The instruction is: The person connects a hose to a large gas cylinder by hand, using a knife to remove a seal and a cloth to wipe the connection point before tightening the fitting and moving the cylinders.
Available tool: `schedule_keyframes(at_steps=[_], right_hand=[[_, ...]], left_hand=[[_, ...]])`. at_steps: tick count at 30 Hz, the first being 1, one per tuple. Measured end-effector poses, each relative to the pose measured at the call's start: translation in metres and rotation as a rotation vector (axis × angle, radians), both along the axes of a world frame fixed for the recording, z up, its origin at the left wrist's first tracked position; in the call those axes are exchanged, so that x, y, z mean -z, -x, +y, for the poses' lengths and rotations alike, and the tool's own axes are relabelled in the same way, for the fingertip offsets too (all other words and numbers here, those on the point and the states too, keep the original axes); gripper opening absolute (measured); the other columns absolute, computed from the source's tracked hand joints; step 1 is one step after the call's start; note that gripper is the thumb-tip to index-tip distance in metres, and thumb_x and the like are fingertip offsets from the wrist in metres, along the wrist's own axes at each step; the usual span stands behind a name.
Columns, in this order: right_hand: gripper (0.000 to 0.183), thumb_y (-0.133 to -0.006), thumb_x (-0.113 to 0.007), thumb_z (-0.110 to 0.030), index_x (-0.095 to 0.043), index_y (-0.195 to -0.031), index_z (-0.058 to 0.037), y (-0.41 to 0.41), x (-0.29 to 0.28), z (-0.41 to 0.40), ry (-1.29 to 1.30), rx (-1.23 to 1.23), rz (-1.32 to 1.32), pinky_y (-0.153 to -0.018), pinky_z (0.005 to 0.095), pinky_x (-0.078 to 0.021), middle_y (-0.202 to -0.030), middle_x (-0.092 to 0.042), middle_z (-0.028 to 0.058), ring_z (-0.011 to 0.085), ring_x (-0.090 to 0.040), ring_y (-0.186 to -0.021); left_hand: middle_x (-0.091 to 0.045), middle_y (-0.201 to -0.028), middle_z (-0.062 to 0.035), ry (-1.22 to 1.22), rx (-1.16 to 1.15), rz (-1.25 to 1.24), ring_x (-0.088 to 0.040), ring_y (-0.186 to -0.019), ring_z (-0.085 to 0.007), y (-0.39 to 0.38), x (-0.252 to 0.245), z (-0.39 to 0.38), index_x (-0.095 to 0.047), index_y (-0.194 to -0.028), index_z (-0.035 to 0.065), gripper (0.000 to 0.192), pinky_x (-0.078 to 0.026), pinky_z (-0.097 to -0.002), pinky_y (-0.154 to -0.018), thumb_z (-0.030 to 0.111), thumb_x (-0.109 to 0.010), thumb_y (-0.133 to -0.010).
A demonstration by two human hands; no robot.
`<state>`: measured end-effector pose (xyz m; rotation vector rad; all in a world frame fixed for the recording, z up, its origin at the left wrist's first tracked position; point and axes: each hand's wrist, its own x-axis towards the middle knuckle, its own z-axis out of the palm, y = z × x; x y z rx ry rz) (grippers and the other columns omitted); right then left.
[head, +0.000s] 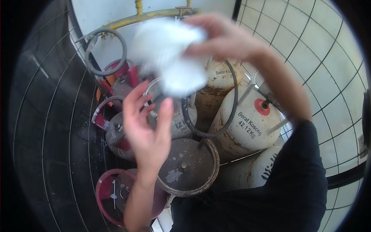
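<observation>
My right hand (216, 36) is raised near the upper middle and grips a white, motion-blurred bundle (171, 49) that looks like cloth or a soft wad; its exact kind cannot be told. Part of the bundle hangs down toward my left hand (147, 119), which is held palm up with fingers apart and nothing in it. Below my hands stand gas cylinders: a grey one (179, 119) right behind my left hand, and a dark cylinder top (185, 165) with a round rim just below.
White, rust-stained cylinders (246, 116) stand at the right, red and grey ones (103, 185) at the left. A yellow pipe (156, 13) with valves runs along the back wall. Black hose loops (236, 95) and a grey hose loop (125, 52) hang above the cylinders. Tiled walls flank both sides.
</observation>
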<state>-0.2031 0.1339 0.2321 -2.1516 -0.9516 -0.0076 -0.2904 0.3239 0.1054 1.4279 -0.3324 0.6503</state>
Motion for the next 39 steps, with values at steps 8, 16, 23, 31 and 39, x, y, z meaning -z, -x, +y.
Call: schedule_keyframes(at_steps=[8,16,23,31,39], right_hand=[[0.022,-0.077,-0.062,-0.008,-0.064,-0.099,-0.0047,-0.202,0.113,-0.229,0.606,0.523,-0.586,-0.073,0.0389,-0.0517,-0.093,-0.064,0.0144,0.0267,-0.064,-0.088],[0.020,-0.083,-0.052,-0.005,-0.057,-0.103,-0.0075,-0.232,0.188,-0.239,0.791,0.159,-0.611,-0.076,0.0409,-0.0520,-0.104,-0.056,0.0129,0.0308,-0.061,-0.094],[0.026,-0.074,-0.062,-0.021,-0.067,-0.085,0.0026,-0.241,0.185,-0.246,0.416,0.293,-0.324,-0.072,0.0408,-0.0510,-0.084,-0.066,0.0200,0.0357,-0.064,-0.078],[0.045,-0.077,-0.069,-0.039,-0.068,-0.081,0.0061,-0.262,0.153,-0.199,0.721,0.723,0.124,-0.058,0.0378,-0.0533,-0.077,-0.067,0.0181,0.0288,-0.067,-0.076],[0.050,-0.078,-0.072,-0.035,-0.059,-0.111,0.0008,-0.262,0.188,-0.192,0.435,0.734,0.703,-0.068,0.0345,-0.0566,-0.103,-0.061,0.0146,0.0222,-0.064,-0.081]], left_hand=[[-0.067,-0.098,-0.0109,-0.618,0.566,0.540,-0.065,-0.089,-0.0187,-0.110,0.017,-0.116,-0.063,-0.105,-0.0015,0.021,-0.050,-0.0312,-0.079,0.009,-0.056,-0.088],[-0.061,-0.108,-0.0264,-0.520,0.173,0.575,-0.054,-0.111,-0.0378,-0.234,0.068,-0.234,-0.058,-0.110,-0.0056,0.033,-0.042,-0.0407,-0.095,0.008,-0.054,-0.080],[-0.065,-0.094,-0.0256,-0.430,0.007,0.293,-0.058,-0.098,-0.0437,-0.304,0.099,-0.292,-0.063,-0.102,-0.0035,0.024,-0.044,-0.0454,-0.089,0.005,-0.054,-0.081],[-0.067,-0.098,-0.0197,0.015,0.038,0.490,-0.063,-0.096,-0.0349,-0.308,0.127,-0.313,-0.064,-0.099,-0.0042,0.021,-0.047,-0.0426,-0.086,-0.005,-0.058,-0.078],[-0.055,-0.128,-0.0206,-0.627,0.161,0.553,-0.053,-0.119,-0.0337,-0.291,0.117,-0.291,-0.059,-0.120,0.0004,0.036,-0.047,-0.0379,-0.092,0.001,-0.057,-0.083]])
